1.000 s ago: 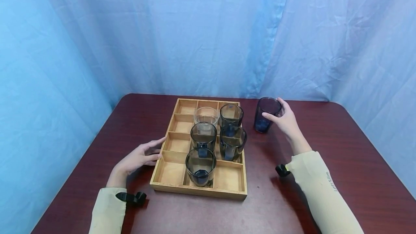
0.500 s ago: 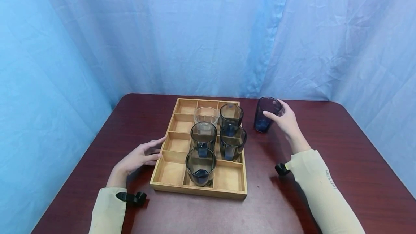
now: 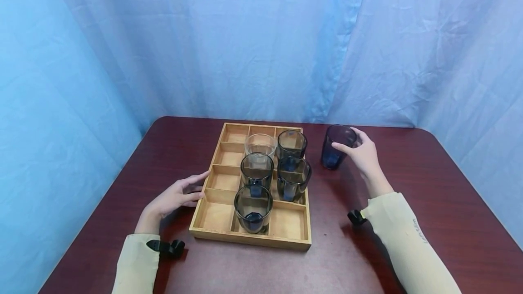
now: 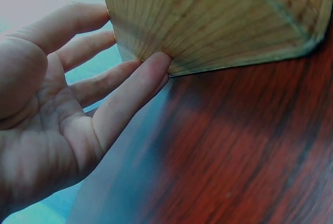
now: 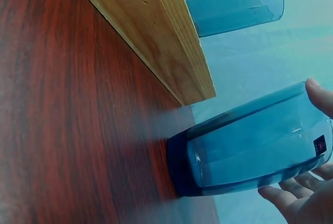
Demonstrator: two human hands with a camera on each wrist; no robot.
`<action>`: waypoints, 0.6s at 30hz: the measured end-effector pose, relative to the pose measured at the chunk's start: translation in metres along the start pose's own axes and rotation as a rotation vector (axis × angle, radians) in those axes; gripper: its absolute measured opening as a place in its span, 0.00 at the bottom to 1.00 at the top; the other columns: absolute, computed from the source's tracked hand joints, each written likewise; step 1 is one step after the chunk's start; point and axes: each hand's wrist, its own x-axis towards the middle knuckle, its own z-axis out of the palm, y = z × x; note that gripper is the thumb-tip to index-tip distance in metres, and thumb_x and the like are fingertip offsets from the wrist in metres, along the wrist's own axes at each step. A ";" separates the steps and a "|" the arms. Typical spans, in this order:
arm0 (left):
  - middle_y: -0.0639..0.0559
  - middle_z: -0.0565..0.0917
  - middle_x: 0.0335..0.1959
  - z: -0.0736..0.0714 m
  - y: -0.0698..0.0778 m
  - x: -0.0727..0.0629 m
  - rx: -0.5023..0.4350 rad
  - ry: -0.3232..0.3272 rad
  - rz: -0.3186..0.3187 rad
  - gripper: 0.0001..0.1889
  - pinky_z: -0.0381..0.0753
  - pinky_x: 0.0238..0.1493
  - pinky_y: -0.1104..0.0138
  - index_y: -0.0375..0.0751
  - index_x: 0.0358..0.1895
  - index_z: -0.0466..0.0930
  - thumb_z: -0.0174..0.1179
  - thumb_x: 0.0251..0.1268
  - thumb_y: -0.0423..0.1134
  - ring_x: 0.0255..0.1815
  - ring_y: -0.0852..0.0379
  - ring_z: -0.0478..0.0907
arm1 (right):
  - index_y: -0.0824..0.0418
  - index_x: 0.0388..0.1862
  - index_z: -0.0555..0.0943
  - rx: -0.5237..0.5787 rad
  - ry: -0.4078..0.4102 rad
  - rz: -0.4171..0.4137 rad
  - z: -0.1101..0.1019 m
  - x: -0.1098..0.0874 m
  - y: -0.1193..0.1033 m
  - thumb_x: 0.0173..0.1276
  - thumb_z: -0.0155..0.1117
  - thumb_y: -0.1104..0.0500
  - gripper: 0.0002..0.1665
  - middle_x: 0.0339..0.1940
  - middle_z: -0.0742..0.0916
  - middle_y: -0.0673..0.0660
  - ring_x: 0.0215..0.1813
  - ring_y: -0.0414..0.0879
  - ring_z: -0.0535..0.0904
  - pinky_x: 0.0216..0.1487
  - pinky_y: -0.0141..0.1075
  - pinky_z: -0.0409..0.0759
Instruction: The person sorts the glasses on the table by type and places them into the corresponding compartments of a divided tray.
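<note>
My right hand (image 3: 363, 151) holds a dark blue drinking glass (image 3: 332, 155) near its rim, thumb on the near side and fingers round the far side. The glass stands on the table to the right of the wooden divided tray (image 3: 286, 242), apart from it. In the right wrist view the glass (image 5: 250, 146) has its base at the table top, and a small dark label shows near its rim. Against the tray's left side rest the extended fingertips of my left hand (image 3: 173, 198). The left wrist view shows that hand (image 4: 67, 104) touching the tray's outer wall (image 4: 197, 26).
Several smoky dark glasses stand in the tray's middle and right columns, one of them a front glass (image 3: 253, 214). A clear glass (image 3: 260, 146) stands behind them. Blue curtains (image 3: 253, 49) hang behind the dark red table (image 3: 253, 271).
The dark blue glass has shifted very slightly right and toward me, with my right hand still holding it. My left hand stays at the tray's left side.
</note>
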 end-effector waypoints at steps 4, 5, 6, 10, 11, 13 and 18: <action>0.32 0.54 0.76 0.000 0.000 0.000 0.003 0.000 -0.003 0.37 0.83 0.54 0.54 0.49 0.77 0.53 0.59 0.69 0.41 0.68 0.31 0.66 | 0.58 0.78 0.56 -0.006 -0.004 -0.001 -0.003 -0.006 0.001 0.59 0.73 0.47 0.53 0.76 0.65 0.61 0.76 0.54 0.61 0.72 0.49 0.65; 0.32 0.54 0.76 0.000 0.000 0.000 0.002 0.000 -0.002 0.37 0.83 0.53 0.54 0.48 0.77 0.53 0.59 0.69 0.41 0.68 0.31 0.67 | 0.58 0.78 0.56 -0.004 -0.009 -0.001 -0.004 -0.008 0.000 0.59 0.73 0.48 0.54 0.77 0.64 0.60 0.77 0.54 0.59 0.73 0.50 0.64; 0.32 0.54 0.76 0.000 0.000 0.001 0.000 -0.001 -0.002 0.37 0.83 0.53 0.54 0.48 0.77 0.53 0.59 0.69 0.41 0.68 0.31 0.67 | 0.58 0.78 0.56 -0.003 -0.014 -0.001 -0.004 -0.010 0.000 0.59 0.73 0.48 0.54 0.77 0.64 0.61 0.78 0.54 0.59 0.74 0.50 0.64; 0.31 0.54 0.76 0.000 -0.001 0.001 -0.006 -0.002 0.005 0.36 0.83 0.53 0.54 0.47 0.77 0.53 0.58 0.69 0.40 0.68 0.31 0.67 | 0.57 0.77 0.58 -0.002 -0.023 -0.007 -0.007 -0.018 0.001 0.58 0.74 0.48 0.53 0.76 0.66 0.60 0.77 0.53 0.59 0.74 0.51 0.64; 0.31 0.54 0.76 0.000 -0.001 0.002 -0.007 -0.003 0.006 0.36 0.83 0.53 0.54 0.47 0.77 0.53 0.58 0.69 0.39 0.68 0.30 0.67 | 0.57 0.77 0.58 -0.001 -0.023 -0.009 -0.008 -0.020 0.001 0.58 0.74 0.48 0.52 0.76 0.67 0.60 0.77 0.53 0.60 0.73 0.50 0.64; 0.31 0.54 0.76 0.000 -0.001 0.002 -0.006 -0.003 0.006 0.36 0.83 0.53 0.54 0.47 0.77 0.53 0.58 0.69 0.40 0.68 0.30 0.67 | 0.57 0.76 0.59 -0.007 -0.024 -0.012 -0.009 -0.024 0.001 0.58 0.74 0.48 0.52 0.75 0.68 0.60 0.77 0.52 0.61 0.73 0.49 0.65; 0.31 0.54 0.76 -0.001 -0.002 0.001 -0.001 0.000 0.000 0.37 0.83 0.53 0.54 0.47 0.77 0.52 0.59 0.69 0.41 0.68 0.31 0.67 | 0.56 0.76 0.60 -0.039 -0.032 -0.009 -0.011 -0.035 0.002 0.57 0.74 0.49 0.52 0.73 0.70 0.59 0.76 0.52 0.63 0.67 0.32 0.71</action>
